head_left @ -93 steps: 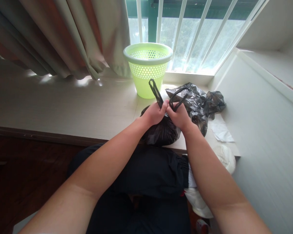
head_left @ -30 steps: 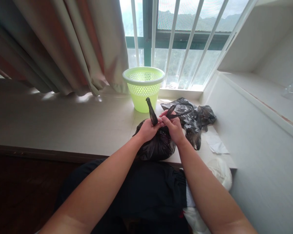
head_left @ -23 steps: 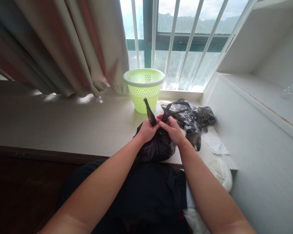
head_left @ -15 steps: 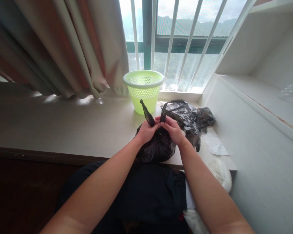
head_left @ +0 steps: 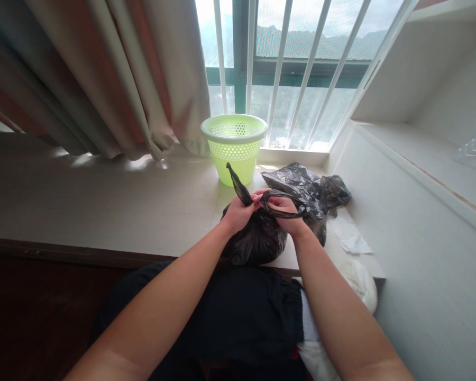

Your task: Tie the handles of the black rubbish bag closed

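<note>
A full, rounded black garbage bag (head_left: 257,241) rests on the ledge close in front of my body. My left hand (head_left: 238,212) is closed on the gathered neck of the bag, and a twisted end sticks up above its thumb. Beside it, my right hand (head_left: 282,209) pinches the other side of the bag's top. A looped black strand drapes over the back of the right hand toward the wrist. The fingers of both hands meet at the neck, so the exact crossing of the plastic is hidden.
Behind my hands stands a light green perforated basket (head_left: 235,151). To the right lie a crumpled black plastic bag (head_left: 301,182) and white paper (head_left: 351,236). A curtain (head_left: 143,79) hangs at left, a barred window (head_left: 293,79) behind, a white side wall (head_left: 412,211) at right.
The looped strand at the right has dropped from standing above the fingers to lying over my right hand. Both hands stay nearly in place on the bag's neck.
</note>
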Action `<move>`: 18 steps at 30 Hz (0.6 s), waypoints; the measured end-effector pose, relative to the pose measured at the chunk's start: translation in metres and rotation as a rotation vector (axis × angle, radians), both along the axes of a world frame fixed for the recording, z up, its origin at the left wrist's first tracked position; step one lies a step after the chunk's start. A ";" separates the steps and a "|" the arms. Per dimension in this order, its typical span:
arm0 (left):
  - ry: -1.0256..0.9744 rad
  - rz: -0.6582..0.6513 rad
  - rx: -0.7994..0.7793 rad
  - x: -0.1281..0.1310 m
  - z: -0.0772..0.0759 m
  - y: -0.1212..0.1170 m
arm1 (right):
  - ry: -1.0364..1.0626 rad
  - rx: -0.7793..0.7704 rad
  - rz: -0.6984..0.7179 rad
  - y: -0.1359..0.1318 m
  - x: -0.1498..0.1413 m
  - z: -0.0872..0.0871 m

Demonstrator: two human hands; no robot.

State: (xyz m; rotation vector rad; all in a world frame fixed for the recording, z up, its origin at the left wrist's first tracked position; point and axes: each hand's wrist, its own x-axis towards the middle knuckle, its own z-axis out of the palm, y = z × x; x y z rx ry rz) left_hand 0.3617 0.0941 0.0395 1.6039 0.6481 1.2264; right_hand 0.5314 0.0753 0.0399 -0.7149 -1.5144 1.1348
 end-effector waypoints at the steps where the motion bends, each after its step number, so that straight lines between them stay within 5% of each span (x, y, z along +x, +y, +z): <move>1: 0.006 -0.007 -0.003 0.000 0.001 -0.001 | 0.024 0.002 0.008 0.001 0.000 -0.002; 14: -0.058 0.183 -0.180 0.001 0.006 -0.005 | 0.354 -0.158 0.048 0.000 -0.007 0.001; 18: -0.042 0.141 -0.210 0.005 0.010 0.003 | 0.424 -0.178 0.074 -0.002 -0.011 0.003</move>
